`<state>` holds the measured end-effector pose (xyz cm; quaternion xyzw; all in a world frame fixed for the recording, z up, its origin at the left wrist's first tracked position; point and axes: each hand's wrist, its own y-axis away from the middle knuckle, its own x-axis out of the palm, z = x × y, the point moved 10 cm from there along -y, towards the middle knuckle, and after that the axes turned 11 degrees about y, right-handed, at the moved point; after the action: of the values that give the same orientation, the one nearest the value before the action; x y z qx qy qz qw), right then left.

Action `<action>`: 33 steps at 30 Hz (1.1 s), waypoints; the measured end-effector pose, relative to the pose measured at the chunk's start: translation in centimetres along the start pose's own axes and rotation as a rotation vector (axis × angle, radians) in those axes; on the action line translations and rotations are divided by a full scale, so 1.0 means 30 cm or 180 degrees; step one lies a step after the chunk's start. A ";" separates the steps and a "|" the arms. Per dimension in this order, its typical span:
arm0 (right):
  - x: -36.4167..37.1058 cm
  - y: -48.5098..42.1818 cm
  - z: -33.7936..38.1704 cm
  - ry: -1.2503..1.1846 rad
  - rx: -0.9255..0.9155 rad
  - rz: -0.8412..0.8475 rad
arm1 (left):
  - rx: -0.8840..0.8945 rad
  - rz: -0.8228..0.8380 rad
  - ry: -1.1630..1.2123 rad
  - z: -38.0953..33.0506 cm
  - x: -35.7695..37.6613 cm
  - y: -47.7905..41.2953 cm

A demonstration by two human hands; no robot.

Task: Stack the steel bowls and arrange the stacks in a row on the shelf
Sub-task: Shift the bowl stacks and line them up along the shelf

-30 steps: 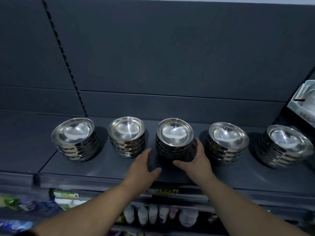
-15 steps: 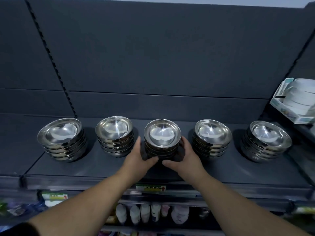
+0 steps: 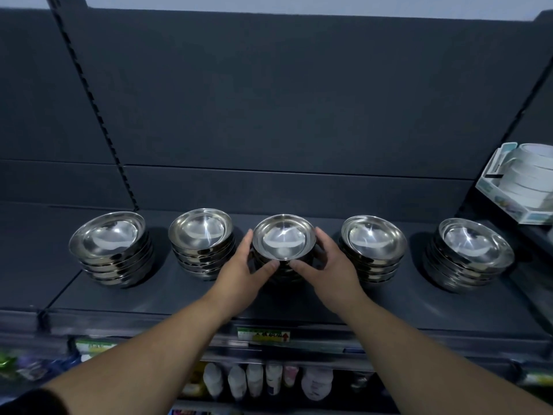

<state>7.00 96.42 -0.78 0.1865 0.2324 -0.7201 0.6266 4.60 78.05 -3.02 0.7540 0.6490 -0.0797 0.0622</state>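
Several stacks of shiny steel bowls stand in a row on the dark shelf (image 3: 185, 298). The middle stack (image 3: 283, 240) is clasped from both sides. My left hand (image 3: 242, 274) curls round its left flank, thumb at the front. My right hand (image 3: 329, 274) grips its right flank the same way. To the left stand the far-left stack (image 3: 112, 248) and a second stack (image 3: 202, 239). To the right stand another stack (image 3: 372, 247) and the far-right stack (image 3: 471, 254). The lower bowls of the middle stack are hidden behind my fingers.
A dark back panel rises behind the row. A white box of white bowls (image 3: 520, 182) sits on a higher shelf at the right. A price label (image 3: 263, 336) marks the shelf's front edge; white bottles (image 3: 254, 380) stand on the shelf below.
Both hands reached forward from the shelf front and closed round the middle stack. The view shifted so the row sits more central.
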 end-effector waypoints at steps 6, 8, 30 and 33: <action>-0.002 0.010 -0.002 0.0028 -0.0007 0.0009 | 0.0031 0.0054 -0.0017 -0.008 0.004 0.002; -0.002 0.013 -0.001 0.0028 -0.0011 -0.0003 | 0.0026 0.0062 0.0019 -0.011 0.003 0.002; 0.070 0.193 -0.088 0.1193 0.0475 0.0042 | -0.0268 -0.0308 -0.1364 0.093 -0.112 0.208; 0.109 0.203 -0.027 0.1168 0.0341 0.0131 | -0.0330 -0.0417 -0.1470 0.104 -0.187 0.257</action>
<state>12.55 93.56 -3.90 0.3524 0.3002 -0.6725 0.5774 11.27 70.86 -5.04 0.6679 0.6683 -0.2204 0.2423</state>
